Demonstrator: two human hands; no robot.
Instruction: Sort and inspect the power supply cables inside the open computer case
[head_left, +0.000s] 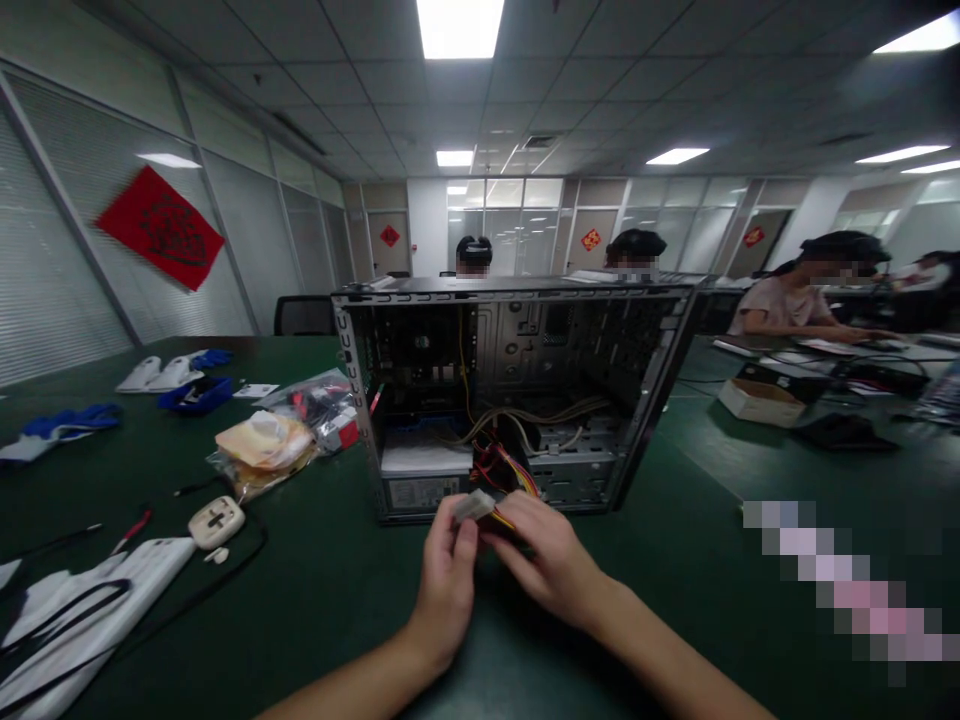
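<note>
An opened computer case [480, 287] stands on the green table, its open side facing me. In its lower left sits a power supply [424, 492], and multicoloured cables [517, 470] run out of the case toward my hands. A pale, whitish cable connector [474, 506] is pinched between the thumb and fingers of my left hand [448, 575]. My right hand [551, 555] is closed around the yellow and dark wires just behind that connector. Both hands are in front of the case's lower edge, close together. Inside, a fan [421, 343] shows at the upper left.
Left of the case lie clear plastic bags with parts [319, 405], a blue tray [195, 394], gloves [71, 420], a cream-coloured device [216, 522], a white power strip [112, 620] and loose cables. A small box [761, 402] stands at the right. Other people sit beyond the case.
</note>
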